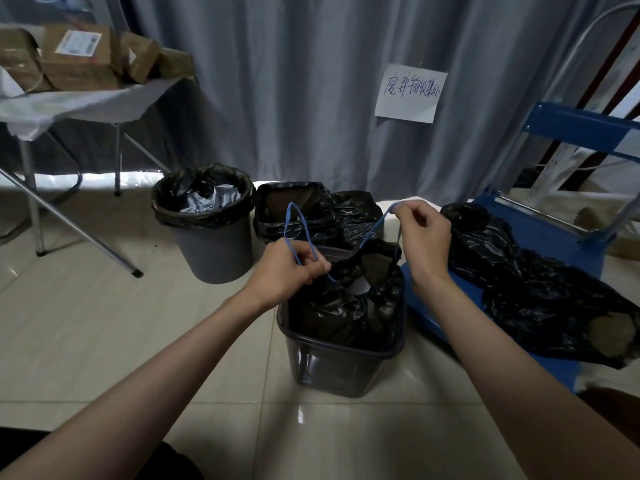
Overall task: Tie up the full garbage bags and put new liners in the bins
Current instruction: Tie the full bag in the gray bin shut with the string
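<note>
Here the black garbage bag (346, 306) sat inside the dark square bin (339, 362), its mouth gathered and puckered but not closed. Two loops of blue drawstring (299, 230) rose out of that mouth. Left hand (291, 268), just left of the bag mouth, held one loop pinched between curled fingers (317, 268), the loop standing upright above the knuckles. Right hand (424, 233), above and right of the bag mouth, pinched the other loop at its top, the string running taut and slanting down-left into the bag. Both strings led from the fingers toward the bag mouth lying between and below the hands; the left hand was the nearer one to it. Judgement: crossing the loops over that mouth would make the knot. Behind the square bin stood a round grey bin (214, 251) already lined.
</note>
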Motion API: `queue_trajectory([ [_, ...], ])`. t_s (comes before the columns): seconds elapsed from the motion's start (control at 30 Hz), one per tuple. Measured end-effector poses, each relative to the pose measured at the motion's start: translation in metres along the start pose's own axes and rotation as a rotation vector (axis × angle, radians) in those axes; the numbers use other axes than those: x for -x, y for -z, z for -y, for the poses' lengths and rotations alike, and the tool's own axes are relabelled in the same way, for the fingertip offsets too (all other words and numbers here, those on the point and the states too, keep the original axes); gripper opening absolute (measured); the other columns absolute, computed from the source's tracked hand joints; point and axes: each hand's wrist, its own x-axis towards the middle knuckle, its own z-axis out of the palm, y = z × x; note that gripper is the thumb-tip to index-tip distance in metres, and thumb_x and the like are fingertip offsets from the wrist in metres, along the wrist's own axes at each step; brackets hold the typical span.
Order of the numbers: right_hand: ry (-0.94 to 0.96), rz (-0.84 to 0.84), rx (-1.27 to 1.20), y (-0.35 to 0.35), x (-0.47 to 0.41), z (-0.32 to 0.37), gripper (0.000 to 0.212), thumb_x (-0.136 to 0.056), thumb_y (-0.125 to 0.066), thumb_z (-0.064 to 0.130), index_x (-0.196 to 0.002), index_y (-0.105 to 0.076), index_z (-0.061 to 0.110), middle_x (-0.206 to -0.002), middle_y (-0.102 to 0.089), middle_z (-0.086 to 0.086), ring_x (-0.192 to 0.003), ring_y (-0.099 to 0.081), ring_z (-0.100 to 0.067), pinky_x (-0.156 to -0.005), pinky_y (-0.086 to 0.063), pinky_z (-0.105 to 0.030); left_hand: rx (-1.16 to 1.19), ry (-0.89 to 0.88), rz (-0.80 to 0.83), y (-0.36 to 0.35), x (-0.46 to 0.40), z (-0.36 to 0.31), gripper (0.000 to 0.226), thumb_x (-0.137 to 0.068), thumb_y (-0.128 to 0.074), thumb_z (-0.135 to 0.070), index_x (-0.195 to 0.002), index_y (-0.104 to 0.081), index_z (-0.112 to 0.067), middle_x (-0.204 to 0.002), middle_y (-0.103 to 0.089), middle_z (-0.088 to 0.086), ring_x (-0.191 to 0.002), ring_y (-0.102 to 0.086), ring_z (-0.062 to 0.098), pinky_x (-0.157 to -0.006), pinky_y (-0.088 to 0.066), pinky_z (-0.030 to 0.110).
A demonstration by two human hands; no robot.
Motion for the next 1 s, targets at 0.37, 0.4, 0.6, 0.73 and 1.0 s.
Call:
queue_trajectory([
  [0.37,-0.032,0.253,-0.336,0.011,0.021,0.055,0.013,-0.095,-0.053,0.005,-0.091,-0.06,-0.005,-0.091,-0.076,-0.013,-0.091,-0.073,-0.017,-0.086,-0.055,-0.024,0.068,-0.072,-0.063,-0.001,-0.009,-0.017,0.018,-0.081,-0.073,-0.01,-0.065,-0.068,-0.017,-0.079,-0.074,-0.004,-0.066,-0.064,0.009,-0.074,-0.059,0.041],
  [0.4,-0.035,0.274,-0.361,0.011,0.022,0.058,0.012,-0.096,-0.052,0.006,-0.089,-0.058,0.0,-0.089,-0.075,-0.016,-0.091,-0.073,-0.024,-0.087,-0.056,-0.028,0.072,-0.08,-0.061,-0.002,-0.009,-0.019,0.017,-0.081,-0.074,-0.013,-0.065,-0.068,-0.02,-0.08,-0.074,-0.002,-0.067,-0.064,0.011,-0.076,-0.059,0.044],
  [0.6,-0.086,0.353,-0.117,0.012,0.023,0.04,0.021,-0.096,-0.054,0.01,-0.085,-0.071,0.008,-0.05,-0.052,0.014,-0.05,-0.045,-0.014,-0.056,-0.049,-0.027,0.117,-0.167,-0.06,-0.006,-0.012,-0.033,0.014,-0.08,-0.077,-0.016,-0.07,-0.071,-0.023,-0.075,-0.072,0.004,-0.064,-0.063,0.01,-0.077,-0.057,0.047],
  [0.73,-0.201,0.444,0.078,0.009,0.023,0.011,0.033,-0.097,-0.048,0.022,-0.089,-0.079,0.024,-0.067,-0.065,0.02,-0.06,-0.047,-0.003,-0.056,-0.038,-0.021,0.124,-0.222,-0.031,-0.01,-0.01,-0.046,0.004,-0.081,-0.078,-0.015,-0.08,-0.074,-0.014,-0.072,-0.072,0.006,-0.069,-0.068,0.017,-0.075,-0.058,0.042],
  [1.0,-0.052,0.462,0.106,0.01,0.026,0.0,0.023,-0.096,-0.059,0.015,-0.099,-0.075,0.031,-0.063,-0.066,0.013,-0.059,-0.058,0.001,-0.059,-0.044,-0.018,0.137,-0.264,0.051,-0.013,-0.012,-0.056,0.006,-0.08,-0.079,-0.021,-0.081,-0.074,-0.019,-0.076,-0.072,0.002,-0.075,-0.07,0.019,-0.081,-0.058,0.044],
])
